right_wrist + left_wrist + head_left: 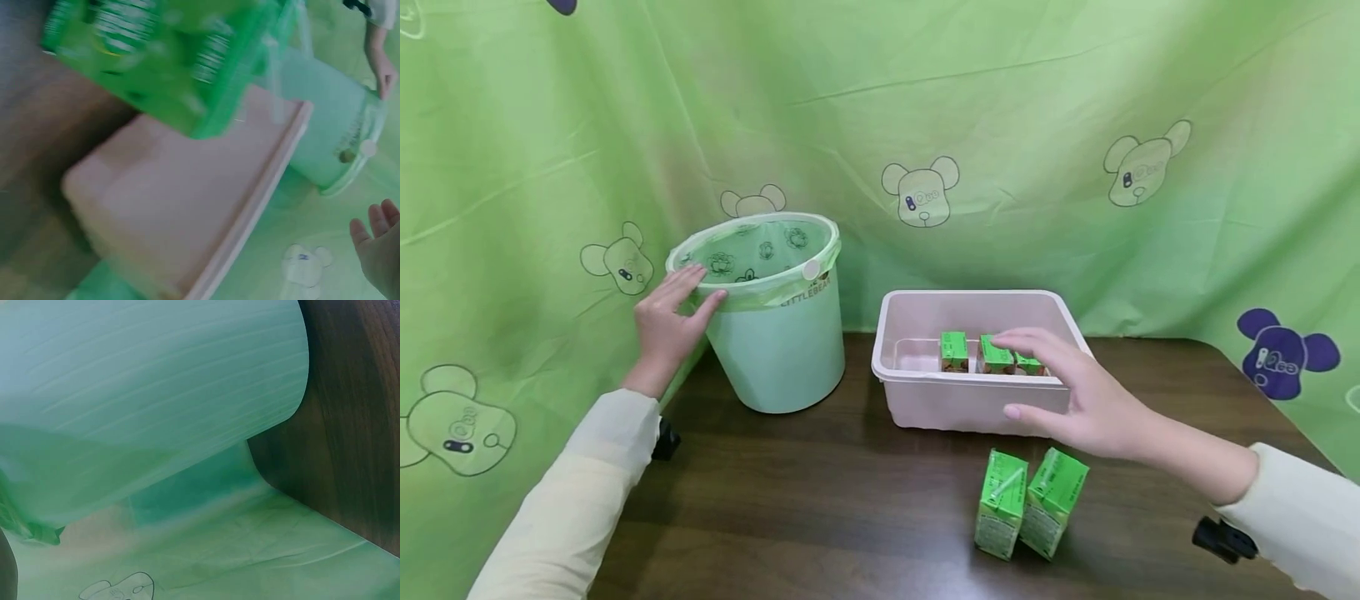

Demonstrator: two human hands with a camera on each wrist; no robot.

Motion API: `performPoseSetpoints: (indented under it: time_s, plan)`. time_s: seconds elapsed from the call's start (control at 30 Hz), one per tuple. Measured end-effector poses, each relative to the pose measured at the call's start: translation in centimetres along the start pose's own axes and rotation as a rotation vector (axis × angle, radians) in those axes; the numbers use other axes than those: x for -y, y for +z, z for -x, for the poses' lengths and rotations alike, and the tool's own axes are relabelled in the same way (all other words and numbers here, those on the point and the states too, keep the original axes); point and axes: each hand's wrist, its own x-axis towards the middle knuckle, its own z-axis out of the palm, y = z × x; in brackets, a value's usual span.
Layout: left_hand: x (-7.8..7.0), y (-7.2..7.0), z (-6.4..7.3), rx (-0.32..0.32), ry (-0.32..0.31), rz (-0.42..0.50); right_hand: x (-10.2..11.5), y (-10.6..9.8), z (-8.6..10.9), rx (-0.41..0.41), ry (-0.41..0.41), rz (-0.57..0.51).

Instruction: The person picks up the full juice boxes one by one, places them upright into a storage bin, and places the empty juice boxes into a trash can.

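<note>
The fingers [1048, 348] of the right hand [1097, 408] are parted wide from the thumb, with nothing gripped, and the front right part of the pink bin [947, 407] is overlapped by them. Nearer the camera, two green cartons [998, 533] are stood close together on the desk [820, 508], long axes vertical, tops turned up, one angled against the other. Both are printed with pale text panels; a pale straw [1006, 485] is slanted over the left one's top. Three green boxes [953, 346] are held in the bin. The rim of a lined bucket [782, 358] is touched by the left hand [666, 325], fingers extended.
</note>
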Motion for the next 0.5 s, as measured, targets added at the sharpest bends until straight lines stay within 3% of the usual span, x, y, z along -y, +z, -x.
performPoseSetpoints:
  time_s: [0.5]
  plan:
    - [0.0, 0.0, 0.0, -0.007, -0.013, -0.009, -2.7, 1.1, 7.2, 0.041, -0.022, -0.060]
